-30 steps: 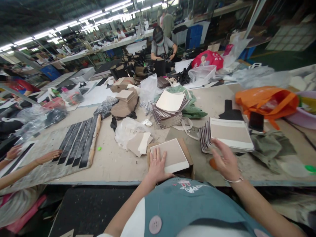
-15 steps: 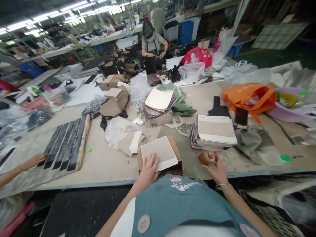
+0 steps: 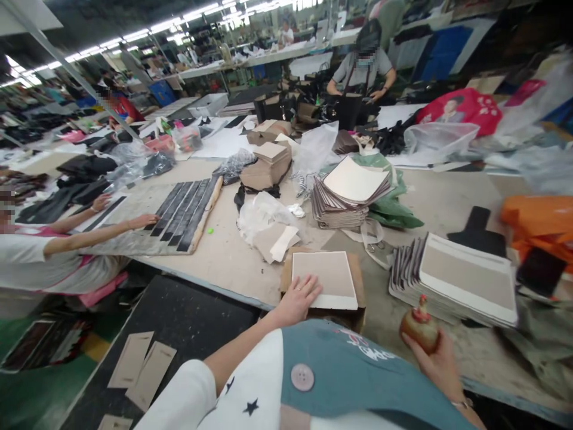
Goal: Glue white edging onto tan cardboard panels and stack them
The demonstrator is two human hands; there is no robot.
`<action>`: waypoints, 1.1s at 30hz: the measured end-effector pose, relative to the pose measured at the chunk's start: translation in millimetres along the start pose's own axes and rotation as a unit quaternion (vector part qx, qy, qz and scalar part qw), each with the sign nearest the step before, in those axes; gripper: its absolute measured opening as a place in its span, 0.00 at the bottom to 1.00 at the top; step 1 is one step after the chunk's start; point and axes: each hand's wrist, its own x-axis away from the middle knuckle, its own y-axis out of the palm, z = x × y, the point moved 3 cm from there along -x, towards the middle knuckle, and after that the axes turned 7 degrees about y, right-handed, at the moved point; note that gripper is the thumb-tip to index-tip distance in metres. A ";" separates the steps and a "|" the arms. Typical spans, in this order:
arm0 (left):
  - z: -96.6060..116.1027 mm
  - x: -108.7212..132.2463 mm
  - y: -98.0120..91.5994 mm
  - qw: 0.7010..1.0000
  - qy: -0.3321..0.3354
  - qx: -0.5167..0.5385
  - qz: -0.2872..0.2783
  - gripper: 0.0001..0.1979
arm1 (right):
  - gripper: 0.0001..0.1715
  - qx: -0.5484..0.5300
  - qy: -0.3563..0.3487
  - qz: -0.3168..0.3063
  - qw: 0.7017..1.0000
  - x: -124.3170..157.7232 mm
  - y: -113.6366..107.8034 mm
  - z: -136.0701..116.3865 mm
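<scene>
My left hand [image 3: 299,298] lies with its fingers stretched out on the lower left of a beige panel with white borders [image 3: 324,272]. That panel rests on a brown cardboard box [image 3: 359,280] at the table's near edge. In my right hand [image 3: 439,361] is a rounded brown bottle with a red neck and a narrow tip [image 3: 421,327], held upright with fingers around its body. Just beyond the bottle stands a stack of similar bordered panels [image 3: 468,278], its left edges fanned out.
Another panel stack [image 3: 353,185] stands farther back, beside a green cloth [image 3: 394,206]. White plastic and paper scraps [image 3: 273,230] lie left of the box. At left, a co-worker's hand [image 3: 145,221] touches a board with black strips [image 3: 179,212]. An orange bag [image 3: 541,227] sits at right.
The view has swung left, bringing the co-worker's body into sight. My right hand has turned the bottle from tilted to upright. My left hand stays on the panel.
</scene>
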 end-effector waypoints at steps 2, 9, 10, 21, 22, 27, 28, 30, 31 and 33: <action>0.2 -0.5 -1.4 1.000 0.003 -0.002 0.004 0.31 | 0.46 0.021 -0.026 -0.006 0.999 -0.7 -17.3 -25.9; -1.8 -0.5 0.8 0.999 0.012 -0.021 0.027 0.29 | 0.31 0.058 -0.274 -0.087 0.956 -21.2 -25.1 -151.9; -2.3 -0.7 2.3 0.999 0.014 -0.025 0.030 0.29 | 0.30 0.063 -0.294 -0.100 0.948 -22.5 -19.5 -165.9; -4.4 -3.3 10.6 0.995 0.017 -0.054 0.079 0.25 | 0.28 0.221 -0.342 -0.120 0.906 -28.1 29.7 -241.8; -4.4 -3.1 9.8 0.995 0.020 -0.048 0.083 0.25 | 0.28 0.232 -0.338 -0.125 0.904 -29.2 31.5 -246.1; -4.6 -4.0 9.9 0.997 0.028 -0.010 0.075 0.24 | 0.27 0.242 -0.319 -0.158 0.902 -33.0 40.1 -261.3; -4.8 -4.3 10.9 0.997 0.028 -0.005 0.072 0.24 | 0.27 0.239 -0.317 -0.164 0.903 -33.4 42.0 -263.2; -5.0 -4.7 12.7 0.997 0.027 -0.001 0.073 0.23 | 0.27 0.236 -0.315 -0.174 0.903 -33.5 45.7 -266.6; -5.0 -4.7 13.2 0.997 0.027 -0.001 0.075 0.23 | 0.27 0.236 -0.314 -0.177 0.902 -33.3 47.1 -268.4; -5.0 -4.5 13.7 0.997 0.026 -0.002 0.079 0.23 | 0.27 0.244 -0.309 -0.179 0.902 -32.4 48.8 -272.0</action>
